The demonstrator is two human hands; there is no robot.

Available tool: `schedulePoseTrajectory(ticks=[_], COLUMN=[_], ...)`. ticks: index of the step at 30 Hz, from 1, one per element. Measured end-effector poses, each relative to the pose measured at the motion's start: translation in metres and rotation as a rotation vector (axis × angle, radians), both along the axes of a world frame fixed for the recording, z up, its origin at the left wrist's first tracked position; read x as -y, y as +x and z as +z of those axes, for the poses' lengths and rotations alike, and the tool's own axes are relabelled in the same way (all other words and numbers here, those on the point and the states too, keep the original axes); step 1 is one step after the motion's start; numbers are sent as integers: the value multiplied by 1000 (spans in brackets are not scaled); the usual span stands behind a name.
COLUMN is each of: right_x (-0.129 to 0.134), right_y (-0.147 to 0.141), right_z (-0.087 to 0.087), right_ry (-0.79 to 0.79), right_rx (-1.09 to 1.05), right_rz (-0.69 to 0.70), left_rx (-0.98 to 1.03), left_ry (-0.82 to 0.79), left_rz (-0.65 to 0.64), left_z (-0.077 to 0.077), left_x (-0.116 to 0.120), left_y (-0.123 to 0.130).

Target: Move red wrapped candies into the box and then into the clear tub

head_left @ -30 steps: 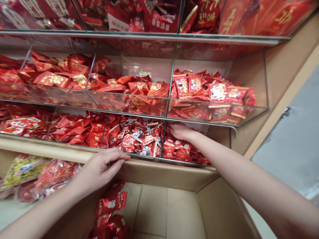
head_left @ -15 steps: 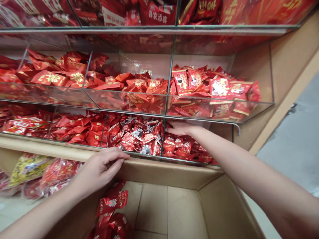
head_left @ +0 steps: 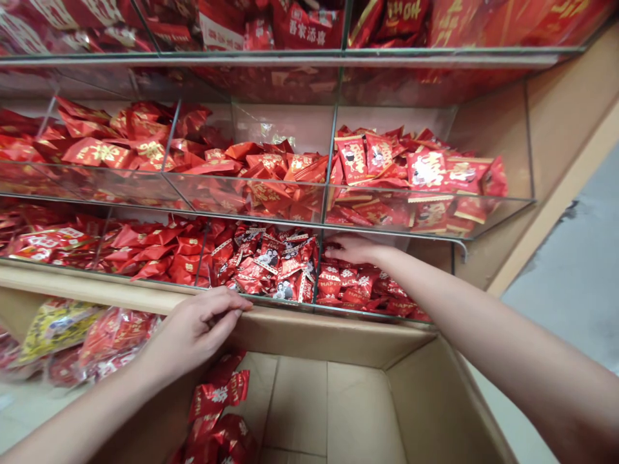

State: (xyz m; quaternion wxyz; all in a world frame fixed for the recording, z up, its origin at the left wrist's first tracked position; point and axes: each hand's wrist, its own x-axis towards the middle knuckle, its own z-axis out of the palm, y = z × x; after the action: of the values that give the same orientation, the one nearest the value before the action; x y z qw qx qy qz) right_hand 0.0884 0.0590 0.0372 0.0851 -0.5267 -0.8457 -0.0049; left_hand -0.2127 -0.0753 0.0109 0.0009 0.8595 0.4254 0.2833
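My left hand [head_left: 206, 325] has its fingers closed on the upper edge of an open cardboard box [head_left: 333, 328]. A few red wrapped candies [head_left: 217, 396] lie in the left part of that box. Reaching into the bottom-right compartment, my right hand [head_left: 353, 248] rests palm down on red wrapped candies [head_left: 345, 283] with silver lettering. Its fingers are extended and slightly bent, and they point left toward the glass divider. Part of the palm's underside is hidden, and no candy shows in its grasp.
Glass dividers and lips [head_left: 251, 183] split the shelves into compartments of red-wrapped sweets. The middle shelf [head_left: 425, 209] overhangs my right hand closely. A wooden side panel [head_left: 556, 122] bounds the right. Bagged goods [head_left: 58, 328] sit at lower left.
The fingers of my right hand have bent slightly over the candies, and a little more of the wrappers below shows. My left hand stays on the box edge.
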Motion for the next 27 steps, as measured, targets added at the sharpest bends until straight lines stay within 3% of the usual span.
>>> schedulePoseTrajectory(ticks=[6,11,15,21,27], right_x=[14,20,19,11,17], right_y=[31,52,46,32,41], right_z=[9,3,-5,-14,4], right_ry=[107,30,-18,-23,8], right_rx=[-182,-72,71,95,71], right_rz=[-178,-66,-76,-69,-63], left_rx=[0,4,-22,-48,-43], left_ry=[0,-2,-3,25,58], left_rz=[-12,-20,-14,-7,-10], left_z=[1,-1,-2,-4,-5], left_x=[0,0,0,-2,-3], left_y=[0,-1,-3,-5,-6])
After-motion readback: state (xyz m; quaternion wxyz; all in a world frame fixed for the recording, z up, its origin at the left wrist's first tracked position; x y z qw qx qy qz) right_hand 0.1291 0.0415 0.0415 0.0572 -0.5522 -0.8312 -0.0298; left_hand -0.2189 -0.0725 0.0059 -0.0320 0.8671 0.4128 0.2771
